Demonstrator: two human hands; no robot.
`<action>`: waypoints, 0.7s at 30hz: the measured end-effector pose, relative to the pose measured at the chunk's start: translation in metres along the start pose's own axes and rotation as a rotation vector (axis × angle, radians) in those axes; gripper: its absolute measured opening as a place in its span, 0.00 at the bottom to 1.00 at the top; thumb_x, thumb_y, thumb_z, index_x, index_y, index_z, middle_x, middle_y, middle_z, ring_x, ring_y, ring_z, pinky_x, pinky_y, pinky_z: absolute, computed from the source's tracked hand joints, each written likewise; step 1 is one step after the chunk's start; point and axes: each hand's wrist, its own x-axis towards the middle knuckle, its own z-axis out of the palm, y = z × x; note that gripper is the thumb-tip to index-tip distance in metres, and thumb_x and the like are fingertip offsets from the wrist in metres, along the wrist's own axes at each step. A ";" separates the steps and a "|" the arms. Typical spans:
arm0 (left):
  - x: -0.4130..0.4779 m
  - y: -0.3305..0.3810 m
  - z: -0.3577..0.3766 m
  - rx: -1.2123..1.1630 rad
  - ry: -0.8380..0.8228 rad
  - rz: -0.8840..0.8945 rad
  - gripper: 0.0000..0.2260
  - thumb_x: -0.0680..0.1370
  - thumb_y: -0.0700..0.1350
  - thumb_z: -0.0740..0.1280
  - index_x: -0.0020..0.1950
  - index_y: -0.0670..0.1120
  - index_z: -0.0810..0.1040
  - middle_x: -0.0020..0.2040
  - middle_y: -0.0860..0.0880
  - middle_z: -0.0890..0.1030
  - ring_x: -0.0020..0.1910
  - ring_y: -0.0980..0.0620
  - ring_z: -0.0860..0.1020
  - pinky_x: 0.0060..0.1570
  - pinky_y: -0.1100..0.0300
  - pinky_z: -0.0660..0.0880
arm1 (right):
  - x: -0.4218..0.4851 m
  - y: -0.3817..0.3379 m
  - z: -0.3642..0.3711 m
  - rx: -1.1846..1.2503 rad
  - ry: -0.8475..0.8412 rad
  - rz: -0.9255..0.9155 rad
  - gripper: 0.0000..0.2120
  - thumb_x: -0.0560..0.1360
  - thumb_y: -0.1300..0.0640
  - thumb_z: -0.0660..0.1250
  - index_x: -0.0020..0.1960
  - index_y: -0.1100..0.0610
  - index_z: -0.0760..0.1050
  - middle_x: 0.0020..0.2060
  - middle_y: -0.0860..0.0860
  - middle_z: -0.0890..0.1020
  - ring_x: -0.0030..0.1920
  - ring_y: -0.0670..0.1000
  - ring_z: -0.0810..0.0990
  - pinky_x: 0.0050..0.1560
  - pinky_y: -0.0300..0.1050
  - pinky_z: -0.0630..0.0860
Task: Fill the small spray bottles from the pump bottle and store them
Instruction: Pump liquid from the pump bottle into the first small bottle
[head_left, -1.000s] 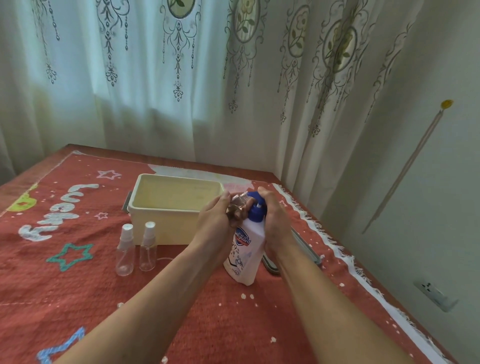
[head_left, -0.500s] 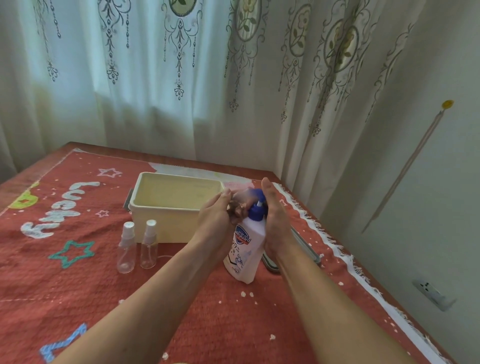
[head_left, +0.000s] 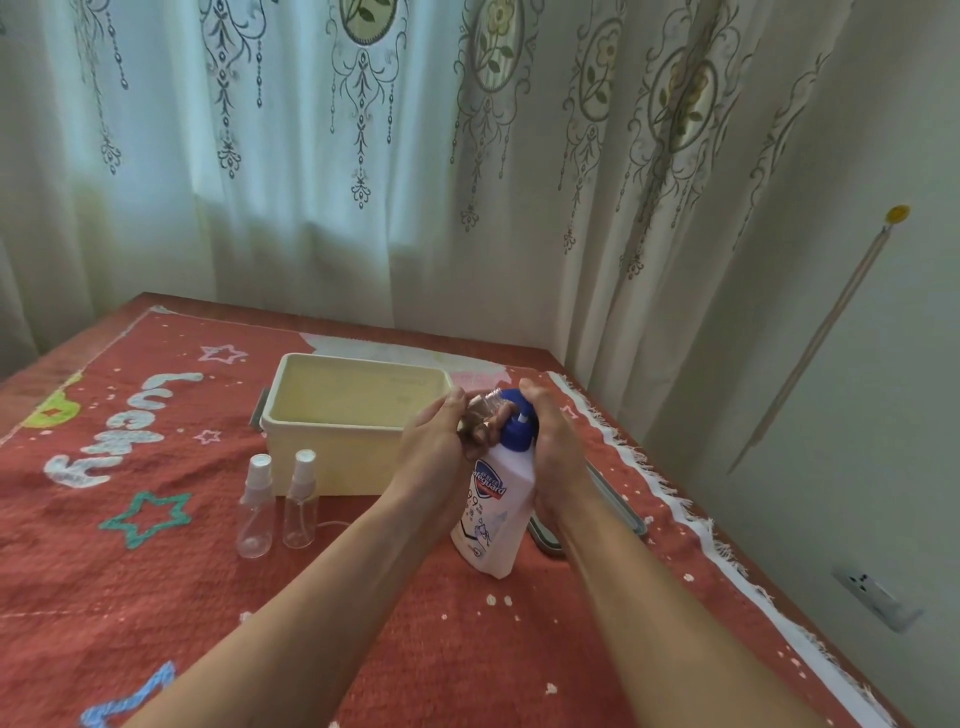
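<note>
Left hand (head_left: 434, 441) curled round an uncapped small spray bottle (head_left: 485, 410) at the pump spout, right hand (head_left: 556, 447) gripping the blue head of the tilted white pump bottle (head_left: 493, 519), base on the red-clothed tabletop (head_left: 156, 597), capped spray bottle (head_left: 255, 506) and its twin (head_left: 301, 499) upright just beside the cream box (head_left: 332, 452).

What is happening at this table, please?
A person is filling a small bottle from a tilted pump bottle. The left hand holds the small bottle at the spout, and the right hand grips the blue pump head. Two capped spray bottles stand on the red cloth in front of the cream box; they look empty. No bottle shows inside the box.
</note>
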 end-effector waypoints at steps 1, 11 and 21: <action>0.000 0.000 -0.001 -0.001 0.003 0.000 0.14 0.85 0.44 0.58 0.52 0.37 0.79 0.34 0.44 0.83 0.30 0.54 0.81 0.41 0.58 0.79 | 0.000 0.000 0.001 -0.001 -0.001 0.000 0.21 0.73 0.37 0.65 0.44 0.55 0.83 0.44 0.61 0.84 0.45 0.60 0.82 0.54 0.60 0.77; -0.003 0.001 0.002 -0.027 0.018 -0.012 0.13 0.85 0.42 0.57 0.52 0.36 0.77 0.29 0.46 0.81 0.24 0.57 0.78 0.28 0.65 0.77 | -0.004 -0.004 -0.001 -0.037 0.012 -0.027 0.19 0.80 0.44 0.62 0.44 0.59 0.80 0.40 0.60 0.83 0.42 0.59 0.82 0.46 0.54 0.78; 0.002 -0.001 -0.001 -0.035 0.022 -0.005 0.12 0.85 0.42 0.58 0.54 0.35 0.77 0.31 0.45 0.82 0.27 0.55 0.80 0.33 0.63 0.79 | -0.004 -0.003 0.003 0.029 0.024 -0.002 0.22 0.74 0.39 0.65 0.45 0.59 0.81 0.42 0.62 0.83 0.44 0.61 0.81 0.49 0.56 0.77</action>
